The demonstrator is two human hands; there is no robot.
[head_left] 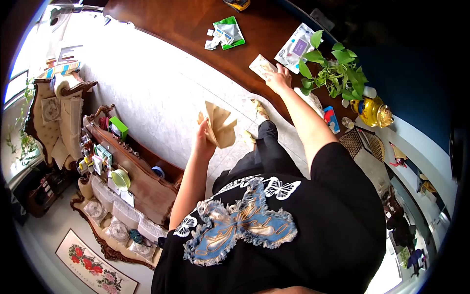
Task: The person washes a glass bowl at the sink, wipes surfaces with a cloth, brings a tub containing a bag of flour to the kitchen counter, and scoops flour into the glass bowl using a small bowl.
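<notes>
- Grasping a fanned, tan paper-like item (221,128) in the left hand (204,133), which is raised over the pale floor (169,81), apart from the desk (176,19).
- Tan item: pleated folds spread outward from the hand; its exact kind cannot be told.
- Right hand (278,77): reaches across to the desk, its fingers touching a small pale packet (260,66). Whether they grip the packet or only rest on it cannot be told.
- Pale packet: lies on the dark reddish-brown desktop, just beside the white wipes pack (290,54), which bears a purple label.
- Green-and-white pouch (234,29): lies on the desk to the left of the wipes pack in the view, with small white sachets (215,40) on and beside it.
- Yellow-and-black object (238,5): at the top edge of the view, partly cut off.
- Leafy green plant (342,73): spreads near the right forearm, some leaves overlapping the wipes pack.
- Yellow glass jar (368,110): near the plant, with a gold-coloured top.
- Red-and-blue package (331,120): beside the right forearm, near the jar.
- Yellow sandals (260,109): on the person's feet, below the desk edge.
</notes>
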